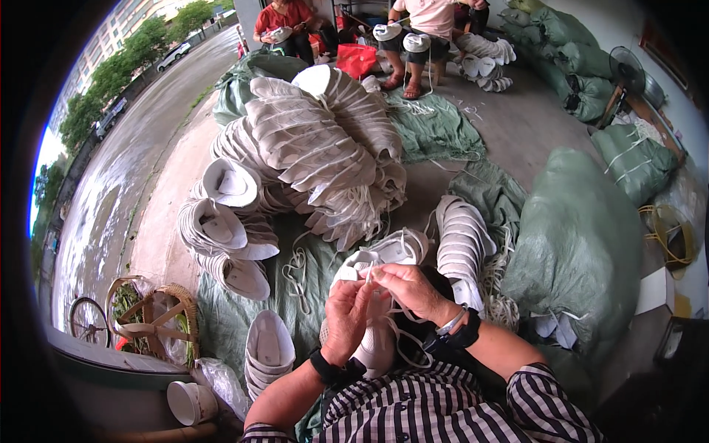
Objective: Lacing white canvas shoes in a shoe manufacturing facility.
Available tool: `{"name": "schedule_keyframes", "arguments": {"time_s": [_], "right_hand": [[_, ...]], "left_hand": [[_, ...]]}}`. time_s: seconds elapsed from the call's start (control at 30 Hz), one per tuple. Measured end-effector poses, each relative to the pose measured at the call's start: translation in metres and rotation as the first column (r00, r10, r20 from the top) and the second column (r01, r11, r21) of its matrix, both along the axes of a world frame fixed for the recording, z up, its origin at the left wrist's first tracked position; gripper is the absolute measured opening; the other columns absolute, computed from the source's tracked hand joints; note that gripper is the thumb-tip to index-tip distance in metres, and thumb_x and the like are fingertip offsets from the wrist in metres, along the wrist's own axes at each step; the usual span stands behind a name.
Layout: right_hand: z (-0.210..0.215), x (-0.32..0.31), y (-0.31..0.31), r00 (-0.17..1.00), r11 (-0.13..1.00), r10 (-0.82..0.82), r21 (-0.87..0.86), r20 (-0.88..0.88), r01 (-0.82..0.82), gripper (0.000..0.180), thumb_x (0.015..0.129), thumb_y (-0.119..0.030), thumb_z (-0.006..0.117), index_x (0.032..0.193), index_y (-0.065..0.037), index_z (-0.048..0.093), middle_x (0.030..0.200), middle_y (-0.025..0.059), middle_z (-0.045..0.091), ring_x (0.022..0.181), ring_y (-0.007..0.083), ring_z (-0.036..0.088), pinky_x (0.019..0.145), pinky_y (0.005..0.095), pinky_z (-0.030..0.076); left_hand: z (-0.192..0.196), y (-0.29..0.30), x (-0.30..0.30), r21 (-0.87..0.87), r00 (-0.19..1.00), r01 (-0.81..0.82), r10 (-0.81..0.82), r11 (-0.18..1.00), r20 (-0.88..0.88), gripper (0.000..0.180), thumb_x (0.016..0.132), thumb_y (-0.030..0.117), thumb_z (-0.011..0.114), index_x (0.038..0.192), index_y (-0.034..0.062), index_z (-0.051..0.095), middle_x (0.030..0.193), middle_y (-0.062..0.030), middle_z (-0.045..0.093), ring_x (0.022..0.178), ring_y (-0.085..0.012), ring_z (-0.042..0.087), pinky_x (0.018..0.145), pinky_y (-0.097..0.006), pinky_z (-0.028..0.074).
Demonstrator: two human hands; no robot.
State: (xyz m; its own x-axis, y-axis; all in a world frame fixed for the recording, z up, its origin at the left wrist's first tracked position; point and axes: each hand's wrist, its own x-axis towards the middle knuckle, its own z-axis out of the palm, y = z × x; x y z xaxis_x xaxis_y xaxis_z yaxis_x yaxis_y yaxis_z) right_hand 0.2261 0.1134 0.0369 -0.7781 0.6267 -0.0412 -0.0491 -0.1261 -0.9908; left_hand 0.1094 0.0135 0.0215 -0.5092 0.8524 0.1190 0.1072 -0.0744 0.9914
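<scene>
My left hand and my right hand meet just above a white shoe upper in front of my body. Thumb and forefinger of each hand are pinched together on a thin white shoelace. A loose length of the shoelace hangs in a loop below my right hand. Just beyond my fingers lies another pale shoe upper. A nested stack of white shoe uppers stands beside my left forearm, and a longer stack lies beyond my right hand.
A big heap of bundled shoe uppers rises ahead on green sheeting. To the right bulges a large green sack. A wicker basket and a white bucket stand at left. Two seated people work at the back.
</scene>
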Motion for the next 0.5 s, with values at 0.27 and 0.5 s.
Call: {"name": "schedule_keyframes", "arguments": {"time_s": [0.27,0.5], "right_hand": [[-0.001,-0.013,-0.003,0.976,0.966,-0.195,-0.192,-0.092,0.175,0.028,0.096,-0.024,0.046,0.09,-0.001,0.062,0.083,0.0033,0.064,0.077,0.0114,0.061,0.075,0.0257,0.047],[0.031,0.027,0.143,0.936,0.819,-0.213,-0.573,-0.281,0.014,0.024,0.09,-0.019,0.048,0.086,0.002,0.058,0.086,0.0189,0.062,0.082,0.0314,0.062,0.073,0.0429,0.053]], "left_hand": [[0.013,-0.021,0.002,-0.161,0.576,-0.058,-0.099,0.985,-0.812,0.078,0.062,0.023,0.078,0.131,0.0144,0.044,0.138,-0.0186,0.035,0.124,-0.0382,0.036,0.104,-0.046,0.03],[-0.008,-0.046,-0.017,-0.355,0.57,0.079,-0.334,0.932,-0.751,0.096,0.055,0.026,0.082,0.138,0.017,0.034,0.147,-0.0197,0.021,0.132,-0.0407,0.026,0.106,-0.049,0.028]]}}
